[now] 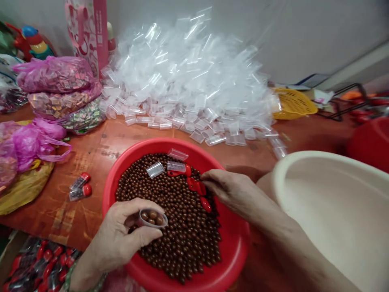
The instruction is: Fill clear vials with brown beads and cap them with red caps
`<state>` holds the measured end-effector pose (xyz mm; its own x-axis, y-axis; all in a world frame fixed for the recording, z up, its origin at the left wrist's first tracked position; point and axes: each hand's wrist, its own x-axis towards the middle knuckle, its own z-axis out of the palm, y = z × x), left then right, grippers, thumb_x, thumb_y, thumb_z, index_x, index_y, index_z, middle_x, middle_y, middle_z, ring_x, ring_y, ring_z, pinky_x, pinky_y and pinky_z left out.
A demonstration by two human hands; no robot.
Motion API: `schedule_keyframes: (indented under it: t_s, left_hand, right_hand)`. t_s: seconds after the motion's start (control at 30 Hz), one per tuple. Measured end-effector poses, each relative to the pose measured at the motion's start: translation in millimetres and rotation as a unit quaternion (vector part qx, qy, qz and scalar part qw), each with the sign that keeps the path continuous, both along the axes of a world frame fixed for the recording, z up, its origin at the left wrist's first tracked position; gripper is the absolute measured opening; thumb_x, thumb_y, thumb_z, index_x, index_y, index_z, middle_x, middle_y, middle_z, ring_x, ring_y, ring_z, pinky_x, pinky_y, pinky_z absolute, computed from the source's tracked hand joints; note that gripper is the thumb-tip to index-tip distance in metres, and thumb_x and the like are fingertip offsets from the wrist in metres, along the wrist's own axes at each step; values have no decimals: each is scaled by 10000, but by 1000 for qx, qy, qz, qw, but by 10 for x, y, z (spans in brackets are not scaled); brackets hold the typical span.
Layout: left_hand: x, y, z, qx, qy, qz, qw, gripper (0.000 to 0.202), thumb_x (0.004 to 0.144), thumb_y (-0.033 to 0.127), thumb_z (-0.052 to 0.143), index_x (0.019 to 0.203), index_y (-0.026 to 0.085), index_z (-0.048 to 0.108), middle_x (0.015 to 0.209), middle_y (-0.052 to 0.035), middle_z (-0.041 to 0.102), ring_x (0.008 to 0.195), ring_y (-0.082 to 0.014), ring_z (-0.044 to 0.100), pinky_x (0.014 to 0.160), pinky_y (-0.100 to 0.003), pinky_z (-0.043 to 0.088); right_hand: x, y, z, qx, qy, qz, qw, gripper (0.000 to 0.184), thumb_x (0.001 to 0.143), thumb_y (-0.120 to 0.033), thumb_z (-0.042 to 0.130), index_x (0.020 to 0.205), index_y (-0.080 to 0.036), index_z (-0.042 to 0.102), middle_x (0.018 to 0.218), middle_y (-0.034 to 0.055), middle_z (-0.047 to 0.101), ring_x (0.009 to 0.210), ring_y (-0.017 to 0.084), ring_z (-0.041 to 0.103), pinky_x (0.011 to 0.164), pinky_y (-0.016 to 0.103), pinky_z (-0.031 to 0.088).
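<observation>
While bead-filled, tube (pixel 152 218) in left grip (pixel 121 239)

Yellow basket (pixel 293 103), perhaps wicker; pink bags (pixel 54 75)

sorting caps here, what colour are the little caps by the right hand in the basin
Red: the caps at the right hand show best in the head view.

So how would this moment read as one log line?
left hand: holds filled tube | right hand: at red caps | red basin: brown balls
</observation>
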<state>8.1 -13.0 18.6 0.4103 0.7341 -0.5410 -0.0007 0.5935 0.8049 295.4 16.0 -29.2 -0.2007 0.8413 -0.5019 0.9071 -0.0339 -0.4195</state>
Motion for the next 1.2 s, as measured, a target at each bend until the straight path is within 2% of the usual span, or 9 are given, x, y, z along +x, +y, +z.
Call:
schedule_keyframes:
  t_s: [0.1, 0.27, 0.4, 0.5, 0.67, 0.9, 1.07, 1.13, 1.2]
  left_hand:
    - [65, 16, -14, 0, -2, 14, 1000, 173, 808, 242, 705, 977, 207, 709, 890, -9, 708, 809, -109, 638, 742, -180, 484]
    - [152, 79, -69, -27, -18, 25, 999, 172, 787, 236, 712, 943, 165, 708, 823, -14, 693, 745, -95, 612, 702, -183, 468]
    - [149, 110, -128, -53, -53, 78, 994, 204, 756, 239, 739, 940, 157, 699, 814, -13, 695, 748, -96, 625, 731, -198, 477]
    - [135, 103, -158, -66, -66, 92, 991, 195, 743, 185, 743, 930, 158, 698, 830, -11, 704, 776, -89, 643, 737, -181, 473]
    - [115, 54, -174, -100, -100, 116, 983, 229, 715, 199, 781, 919, 146, 690, 809, -18, 710, 742, -89, 662, 719, -185, 505]
    - [135, -37, -172, -122, -218, 133, 959, 330, 719, 333, 800, 948, 138, 664, 817, -43, 694, 717, -127, 682, 656, -224, 547]
    - [79, -10, -116, -91, -145, 92, 981, 333, 748, 326, 776, 987, 137, 642, 839, -33, 670, 735, -105, 658, 726, -229, 528]
    - [66, 5, -93, -81, -127, 89, 985, 346, 743, 335, 775, 990, 140, 631, 850, -31, 660, 731, -109, 654, 721, -237, 517]
    - [79, 9, -83, -77, -116, 97, 986, 350, 721, 331, 787, 960, 136, 622, 813, -19, 644, 694, -103, 640, 684, -229, 502]
  right_hand:
    - [-112, -18, -100, -22, -39, 29, 999, 184, 904, -281, 465, 821, -198, 607, 792, 50, 706, 710, 189, 664, 667, 281, 466]
    - [-304, 20, -242, -30, -122, 43, 991, 157, 894, -314, 528, 871, -163, 563, 850, 129, 699, 759, 268, 677, 600, 308, 386]
    - [-361, 28, -286, -41, -156, 49, 986, 129, 887, -287, 519, 880, -167, 564, 755, 116, 694, 687, 275, 676, 521, 294, 305]
    - [-327, -20, -314, -41, -159, 57, 985, 150, 882, -283, 499, 908, -163, 585, 754, 107, 692, 694, 274, 672, 530, 300, 326]
    - [-253, -126, -353, -20, -132, 78, 988, 197, 887, -252, 459, 928, -163, 630, 952, 102, 654, 800, 222, 649, 613, 297, 397]
    - [-263, -189, -408, 0, -105, 97, 990, 228, 887, -244, 459, 878, -156, 669, 936, 92, 568, 656, 168, 581, 544, 292, 357]
    - [-224, -177, -412, 9, -50, 75, 996, 205, 851, -250, 494, 734, -162, 637, 876, 95, 571, 640, 182, 583, 544, 301, 403]
    - [-199, -161, -329, 20, -13, 62, 998, 213, 862, -282, 480, 779, -170, 641, 859, 88, 586, 704, 195, 607, 618, 310, 463]
    - [-197, -154, -188, 13, 83, 11, 996, 239, 876, -364, 487, 840, -186, 642, 832, 68, 614, 741, 196, 619, 668, 306, 499]
